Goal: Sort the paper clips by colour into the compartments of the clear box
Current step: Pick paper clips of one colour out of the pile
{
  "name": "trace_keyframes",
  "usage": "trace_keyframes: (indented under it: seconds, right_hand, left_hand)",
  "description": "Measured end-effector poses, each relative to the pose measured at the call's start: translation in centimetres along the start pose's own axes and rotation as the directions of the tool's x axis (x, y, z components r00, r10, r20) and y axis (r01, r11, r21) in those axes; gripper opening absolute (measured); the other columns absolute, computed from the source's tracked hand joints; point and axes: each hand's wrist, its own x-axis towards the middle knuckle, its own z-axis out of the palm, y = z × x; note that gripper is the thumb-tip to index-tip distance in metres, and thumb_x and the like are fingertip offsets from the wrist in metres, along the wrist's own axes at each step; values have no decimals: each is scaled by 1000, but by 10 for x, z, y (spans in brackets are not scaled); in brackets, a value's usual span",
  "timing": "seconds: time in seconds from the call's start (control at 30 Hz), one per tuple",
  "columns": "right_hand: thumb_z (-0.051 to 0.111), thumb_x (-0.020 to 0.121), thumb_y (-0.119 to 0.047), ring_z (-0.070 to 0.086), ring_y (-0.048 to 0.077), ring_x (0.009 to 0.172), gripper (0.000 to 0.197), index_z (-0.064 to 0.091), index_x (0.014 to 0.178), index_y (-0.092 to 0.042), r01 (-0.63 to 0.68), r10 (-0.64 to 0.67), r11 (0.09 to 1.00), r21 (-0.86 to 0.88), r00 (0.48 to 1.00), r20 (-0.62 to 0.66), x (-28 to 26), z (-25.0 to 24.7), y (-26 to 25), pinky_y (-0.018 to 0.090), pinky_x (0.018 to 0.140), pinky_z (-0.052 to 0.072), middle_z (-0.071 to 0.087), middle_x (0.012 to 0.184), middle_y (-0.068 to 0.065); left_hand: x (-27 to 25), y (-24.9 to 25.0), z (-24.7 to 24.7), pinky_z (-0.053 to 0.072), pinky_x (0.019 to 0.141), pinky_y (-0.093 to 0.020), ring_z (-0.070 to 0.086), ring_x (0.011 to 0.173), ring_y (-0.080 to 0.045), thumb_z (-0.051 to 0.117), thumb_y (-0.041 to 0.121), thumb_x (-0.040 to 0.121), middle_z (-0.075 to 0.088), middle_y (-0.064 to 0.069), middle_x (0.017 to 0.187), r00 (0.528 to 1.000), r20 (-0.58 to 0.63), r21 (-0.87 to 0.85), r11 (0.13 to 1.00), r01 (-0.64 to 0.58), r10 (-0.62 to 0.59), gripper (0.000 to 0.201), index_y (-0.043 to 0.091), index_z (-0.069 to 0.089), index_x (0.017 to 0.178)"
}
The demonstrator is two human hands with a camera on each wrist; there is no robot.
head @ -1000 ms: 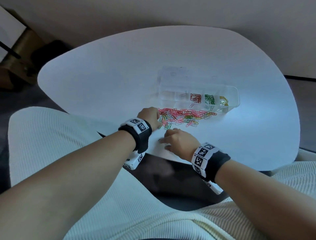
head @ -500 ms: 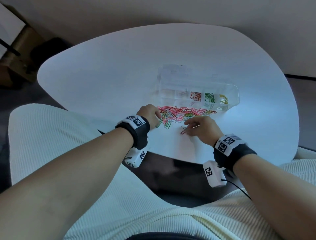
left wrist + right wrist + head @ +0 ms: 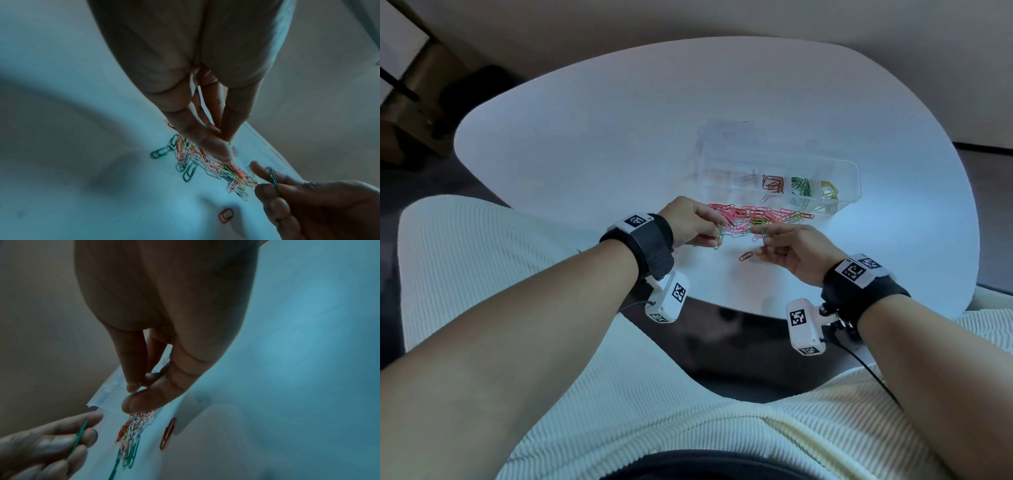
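Observation:
A pile of mixed paper clips [image 3: 756,219], mostly pink with red, green and yellow, lies on the white table [image 3: 619,137] in front of the clear box [image 3: 849,178]. Its compartments hold red clips [image 3: 773,183], green clips [image 3: 800,186] and yellow clips [image 3: 829,190]. My left hand [image 3: 717,230] hovers at the pile's left end and pinches a green clip [image 3: 81,434]. My right hand [image 3: 762,236] is at the pile's near edge and pinches another green clip [image 3: 273,180] between thumb and fingers. A single red clip [image 3: 745,255] lies apart, near the right hand.
The table's near edge [image 3: 722,305] curves just under my wrists, with my lap in pale ribbed fabric below. Some green clips [image 3: 158,152] lie loose at the pile's left end. The box's left compartments look nearly bare. A brown cabinet [image 3: 410,102] stands far left.
My right hand moved from the table's near edge to the pile and picked up a green clip. My left hand lifted off the pile's left end with a green clip.

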Motion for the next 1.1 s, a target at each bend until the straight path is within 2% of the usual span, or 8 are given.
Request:
trace_keyframes:
  seconds: [0.17, 0.33, 0.47, 0.57, 0.67, 0.8, 0.93, 1.1]
  right_hand:
    - [45, 88, 15, 66, 22, 59, 30, 68, 102, 0, -10, 9, 999, -38, 1000, -22, 2, 0, 1, 27, 60, 57, 55, 69, 13]
    - [27, 80, 6, 53, 25, 56, 29, 52, 67, -3, -7, 10, 999, 33, 997, -72, 1, 0, -1, 32, 57, 45, 48, 67, 11]
    - [27, 84, -8, 50, 25, 55, 33, 56, 70, -2, -22, 28, 994, 103, 998, -52, 1, 1, -7, 30, 54, 40, 55, 66, 13]
    - [39, 94, -25, 33, 17, 45, 37, 64, 74, -6, -23, 13, 995, -95, 995, -95, 5, 6, -8, 26, 48, 26, 46, 61, 7]
    - [57, 93, -28, 40, 10, 47, 22, 75, 86, -18, 126, -274, 618, -776, 960, -62, 5, 20, -4, 22, 46, 31, 59, 68, -1]
    - [52, 95, -27, 57, 13, 73, 32, 65, 121, -39, 180, -252, 175, -968, 959, 133, 3, 45, 13, 25, 68, 43, 69, 97, 1]
    - [48, 93, -27, 64, 27, 98, 41, 58, 128, -47, 136, -246, -8, -991, 960, 134, 3, 53, 22, 31, 74, 49, 67, 117, 6]
    - [56, 92, -28, 65, 25, 97, 25, 72, 108, -40, 110, -323, -3, -994, 941, 105, 4, 46, 22, 30, 74, 50, 70, 111, -1]
  left_hand:
    - [0, -2, 0, 61, 68, -27, 67, 65, -22, 60, -18, 80, 68, -16, 81, 1000, 3, 23, 1000, 9, -9, 24, 3, 70, 86]
    - [3, 1, -1, 45, 47, -20, 50, 46, -15, 43, -13, 76, 53, -8, 57, 993, -115, 204, 977, 56, -33, 31, 11, 59, 63]
    - [4, 6, -3, 27, 42, -14, 33, 38, -12, 32, -11, 78, 40, 1, 41, 987, -153, 212, 973, 87, -55, 33, 10, 46, 57]
    - [9, 7, -3, 31, 47, -19, 38, 49, -18, 43, -2, 82, 45, -4, 56, 987, -149, 338, 936, 100, -52, 26, 11, 46, 59]
    - [6, 0, 1, 45, 69, -25, 57, 81, -20, 58, 16, 85, 62, 0, 91, 988, -133, 631, 776, 22, 80, 10, 17, 61, 75]
    - [9, -12, 4, 42, 79, -25, 59, 108, -24, 65, 21, 84, 61, -7, 126, 972, -151, 740, 672, -9, 180, 7, 20, 66, 91]
    - [12, -15, 3, 42, 75, -26, 61, 104, -26, 68, 26, 83, 65, -7, 117, 966, -133, 788, 615, -33, 223, 8, 26, 66, 91]
    - [13, -14, 7, 45, 73, -26, 58, 86, -21, 68, 31, 83, 58, 3, 88, 971, -94, 822, 568, -50, 222, 14, 28, 66, 97]
